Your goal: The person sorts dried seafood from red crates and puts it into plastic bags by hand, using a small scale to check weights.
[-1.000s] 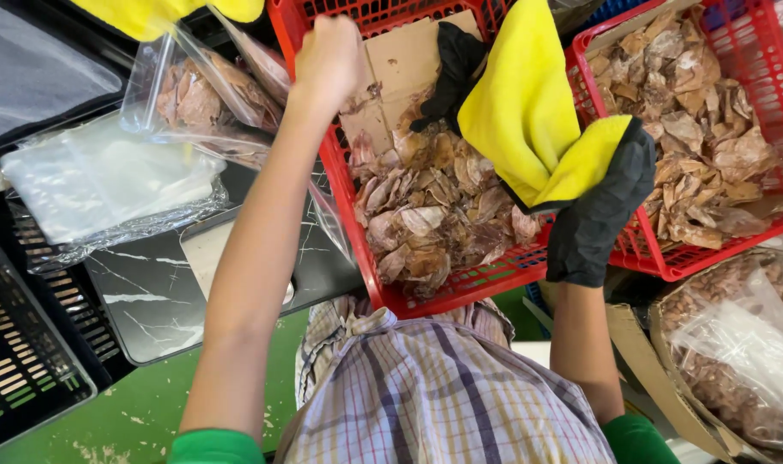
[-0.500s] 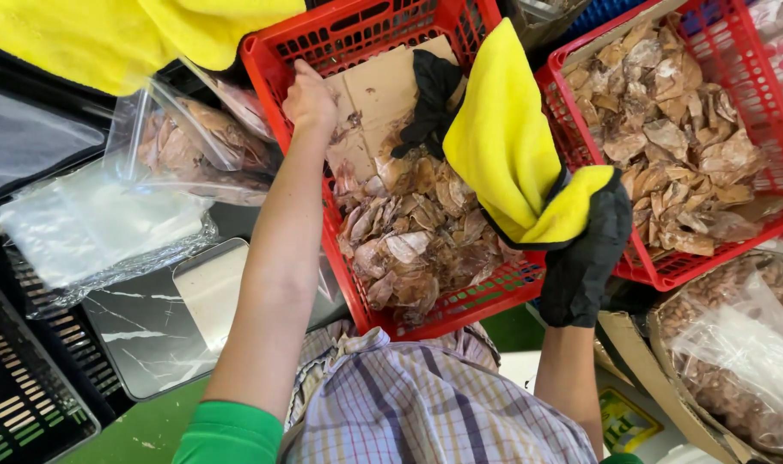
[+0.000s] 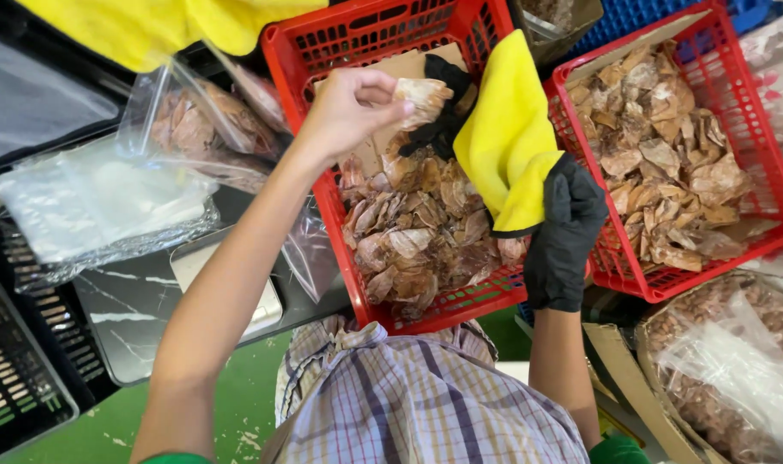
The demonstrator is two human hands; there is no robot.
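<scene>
Nearest the camera: a plaid shirt [image 3: 426, 404], both forearms reaching away from it.

Right hand [image 3: 563, 232]: black glove, yellow cloth [image 3: 507, 137] draped over it. It rests at the right rim of the near crate [image 3: 297, 51]. Fingers hidden under the cloth, so I cannot tell how far it is closed or whether it grips anything beyond the cloth.

Left hand [image 3: 348, 107]: bare, raised over the crate's far half. Thumb and fingers pinched shut on one dried piece [image 3: 424, 93], pale brown and crinkled, held clear of the pile.

Near crate: red plastic, lattice walls, cardboard liner [image 3: 400, 69] showing at the far end. Dried pieces heaped in the near half [image 3: 417, 241], brown and glossy.

Left of the crate: a flat metal scale pan [image 3: 194, 258] on a dark marbled surface [image 3: 125, 326]; black crate [image 3: 13, 378] at the near left corner. Beyond, a stack of clear bags [image 3: 91, 198], then filled bags [image 3: 194, 129] with the same dried stuff.

Right: a second red crate [image 3: 752, 172], just beside the first, piled with lighter dried pieces. Near right, a lined box [image 3: 727, 361] of small brown bits under clear plastic.

Far top left: yellow fabric [image 3: 159, 26] across the frame edge.
</scene>
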